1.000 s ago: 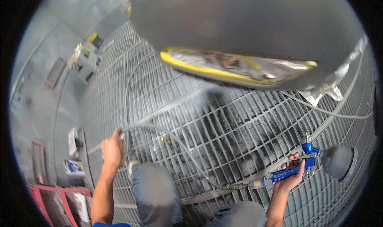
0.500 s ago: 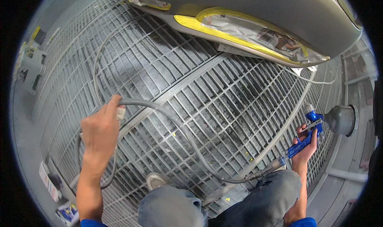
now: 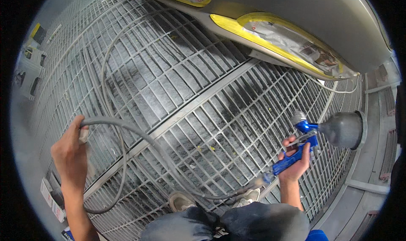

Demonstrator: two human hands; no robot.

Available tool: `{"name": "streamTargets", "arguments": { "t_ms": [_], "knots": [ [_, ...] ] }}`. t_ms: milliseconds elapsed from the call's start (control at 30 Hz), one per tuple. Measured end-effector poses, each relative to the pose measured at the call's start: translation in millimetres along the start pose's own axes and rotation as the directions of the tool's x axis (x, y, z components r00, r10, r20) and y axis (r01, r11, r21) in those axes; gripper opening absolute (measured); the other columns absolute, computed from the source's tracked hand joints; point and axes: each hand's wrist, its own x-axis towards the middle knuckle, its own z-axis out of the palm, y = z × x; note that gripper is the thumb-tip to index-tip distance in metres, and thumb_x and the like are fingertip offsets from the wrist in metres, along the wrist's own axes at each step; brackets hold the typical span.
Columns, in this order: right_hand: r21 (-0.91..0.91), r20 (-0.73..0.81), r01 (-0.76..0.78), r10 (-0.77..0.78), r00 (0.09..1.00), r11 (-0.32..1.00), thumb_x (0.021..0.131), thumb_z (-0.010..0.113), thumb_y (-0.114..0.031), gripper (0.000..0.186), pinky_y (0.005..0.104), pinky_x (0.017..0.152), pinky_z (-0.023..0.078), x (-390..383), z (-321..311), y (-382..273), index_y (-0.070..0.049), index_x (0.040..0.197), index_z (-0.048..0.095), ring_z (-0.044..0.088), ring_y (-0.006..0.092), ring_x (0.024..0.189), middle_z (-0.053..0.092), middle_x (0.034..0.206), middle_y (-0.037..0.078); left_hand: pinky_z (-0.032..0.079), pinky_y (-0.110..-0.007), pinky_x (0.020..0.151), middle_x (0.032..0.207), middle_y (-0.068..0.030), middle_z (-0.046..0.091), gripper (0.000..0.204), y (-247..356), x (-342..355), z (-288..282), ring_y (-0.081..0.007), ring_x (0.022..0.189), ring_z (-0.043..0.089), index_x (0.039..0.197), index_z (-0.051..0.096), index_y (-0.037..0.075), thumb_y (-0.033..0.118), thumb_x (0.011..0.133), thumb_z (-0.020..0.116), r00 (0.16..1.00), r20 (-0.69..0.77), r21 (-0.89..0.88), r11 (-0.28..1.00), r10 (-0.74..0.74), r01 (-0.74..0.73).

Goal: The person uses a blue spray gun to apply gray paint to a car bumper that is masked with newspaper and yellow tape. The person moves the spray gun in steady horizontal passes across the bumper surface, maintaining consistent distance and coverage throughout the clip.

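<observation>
l hand [image 3: 69, 158] shifted left, gripping hose [image 3: 114, 121] above flr grating [image 3: 203, 99]; r hand [image 3: 296, 168] grips sprayer [image 3: 314, 142].

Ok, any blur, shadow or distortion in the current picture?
Head view: bars of the floor grating bow near the dark rim; head view: shadow under the grey panel, pale sheen toward its right edge; head view: the spray gun has a slightly soft-looking hose coupling.

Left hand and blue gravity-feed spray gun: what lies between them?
In the head view, the grey hose arcs from the left hand to the blue gravity-feed spray gun, above metal floor grating.
</observation>
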Motion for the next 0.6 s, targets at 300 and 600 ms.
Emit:
{"name": "streamTargets", "arguments": {
  "t_ms": [300,600],
  "knots": [
    [0.029,0.263,-0.204,0.19,0.946,0.979,0.096,0.051,-0.051,0.058,0.0346,0.056,0.06,-1,6,38,-0.001,0.124,0.049,0.061,0.0232,0.095,0.058,0.106,0.014,0.054,-0.039,0.068,0.087,-0.0191,0.069,0.026,28,-35,-41,-0.0342,0.079,0.07,0.112,0.064,0.002,0.002,0.086,0.066,0.984,0.081,0.095,0.984,-0.158,0.15],
    [0.064,-0.03,-0.004,0.006,1.0,0.998,0.101,0.045,-0.046,0.049,0.0301,0.047,0.056,39,-66,-10,-0.002,0.118,0.053,0.063,0.0198,0.088,0.062,0.101,0.012,0.053,-0.038,0.062,0.087,-0.019,0.069,0.034,74,-9,-41,-0.0347,0.074,0.069,0.113,0.064,0.002,-0.005,0.08,0.066,0.996,0.041,0.085,0.993,-0.08,0.076]
  ]
}}
